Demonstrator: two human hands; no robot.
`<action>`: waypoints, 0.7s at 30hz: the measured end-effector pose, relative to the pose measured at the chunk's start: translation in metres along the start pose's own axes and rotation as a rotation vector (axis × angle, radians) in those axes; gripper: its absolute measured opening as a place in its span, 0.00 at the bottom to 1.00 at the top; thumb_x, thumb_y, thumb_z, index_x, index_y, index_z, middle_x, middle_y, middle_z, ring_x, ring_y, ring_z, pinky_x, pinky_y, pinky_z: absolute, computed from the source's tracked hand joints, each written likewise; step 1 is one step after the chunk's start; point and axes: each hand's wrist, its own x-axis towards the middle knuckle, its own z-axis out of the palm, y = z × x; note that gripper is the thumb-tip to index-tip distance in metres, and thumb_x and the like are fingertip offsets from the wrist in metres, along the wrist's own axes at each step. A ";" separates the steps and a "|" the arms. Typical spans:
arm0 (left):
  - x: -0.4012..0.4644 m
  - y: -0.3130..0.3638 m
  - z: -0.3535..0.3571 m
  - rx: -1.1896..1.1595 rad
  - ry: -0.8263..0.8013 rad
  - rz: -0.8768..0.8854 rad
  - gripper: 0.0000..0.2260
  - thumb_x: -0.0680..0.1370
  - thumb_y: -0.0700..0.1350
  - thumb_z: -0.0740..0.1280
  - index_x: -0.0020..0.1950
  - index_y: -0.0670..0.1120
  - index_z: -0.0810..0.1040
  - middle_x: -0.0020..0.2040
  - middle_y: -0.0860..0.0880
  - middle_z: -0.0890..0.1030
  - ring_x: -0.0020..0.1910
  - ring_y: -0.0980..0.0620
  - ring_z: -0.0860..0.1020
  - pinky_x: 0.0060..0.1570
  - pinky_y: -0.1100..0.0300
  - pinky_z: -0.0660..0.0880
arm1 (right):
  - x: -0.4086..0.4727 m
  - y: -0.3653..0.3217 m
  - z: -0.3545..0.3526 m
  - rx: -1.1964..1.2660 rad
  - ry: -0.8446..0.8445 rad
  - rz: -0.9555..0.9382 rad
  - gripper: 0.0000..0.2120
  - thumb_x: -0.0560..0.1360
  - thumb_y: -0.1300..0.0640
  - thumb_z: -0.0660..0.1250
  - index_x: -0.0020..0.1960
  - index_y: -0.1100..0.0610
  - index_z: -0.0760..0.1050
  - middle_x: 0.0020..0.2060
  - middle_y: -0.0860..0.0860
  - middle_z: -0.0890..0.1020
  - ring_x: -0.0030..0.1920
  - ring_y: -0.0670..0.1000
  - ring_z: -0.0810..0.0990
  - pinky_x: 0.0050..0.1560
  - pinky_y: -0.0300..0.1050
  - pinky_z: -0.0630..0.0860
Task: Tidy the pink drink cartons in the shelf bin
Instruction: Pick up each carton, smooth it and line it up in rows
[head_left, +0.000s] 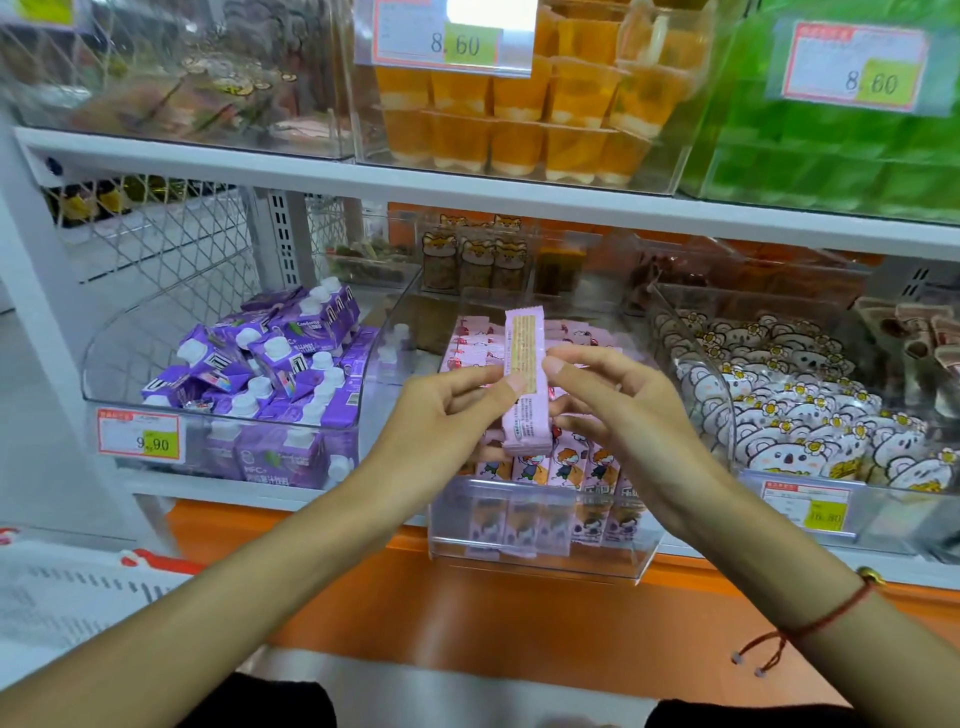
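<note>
Head view | left hand (441, 415) and right hand (618, 410) both pinch one pink carton (524, 379), upright, back label facing camera, held above clear bin (540, 551) at centre | more pink cartons (566, 467) stand in rows inside bin | purple cartons (270, 364) at 9 o'clock | bear packets (800, 415) at 3 o'clock

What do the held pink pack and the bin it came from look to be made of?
Pink pack, pinched by left hand and right hand: looks like matte printed plastic film, given its crimped, serrated top edge; possibly coated paper. Bin: clear rigid plastic, probably acrylic; the packs show through its glossy front wall.
</note>
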 end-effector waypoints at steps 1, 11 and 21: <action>0.000 0.000 0.000 0.003 0.006 -0.003 0.18 0.77 0.46 0.66 0.66 0.44 0.75 0.46 0.52 0.85 0.39 0.61 0.83 0.41 0.62 0.82 | 0.000 0.000 0.000 0.000 -0.001 0.000 0.10 0.73 0.58 0.70 0.54 0.58 0.79 0.43 0.56 0.83 0.35 0.47 0.79 0.38 0.34 0.78; 0.005 -0.007 -0.010 0.058 -0.019 0.210 0.16 0.75 0.35 0.69 0.56 0.53 0.73 0.53 0.53 0.81 0.52 0.61 0.81 0.50 0.71 0.75 | -0.001 -0.001 -0.005 -0.049 -0.177 -0.204 0.20 0.71 0.66 0.71 0.58 0.48 0.78 0.53 0.50 0.83 0.55 0.49 0.81 0.55 0.40 0.77; 0.005 -0.009 -0.011 -0.010 -0.098 0.254 0.18 0.76 0.34 0.66 0.64 0.43 0.68 0.58 0.49 0.81 0.57 0.54 0.80 0.56 0.63 0.76 | -0.004 -0.002 -0.007 -0.127 -0.235 -0.274 0.20 0.69 0.61 0.72 0.59 0.47 0.78 0.55 0.46 0.82 0.59 0.45 0.78 0.60 0.45 0.74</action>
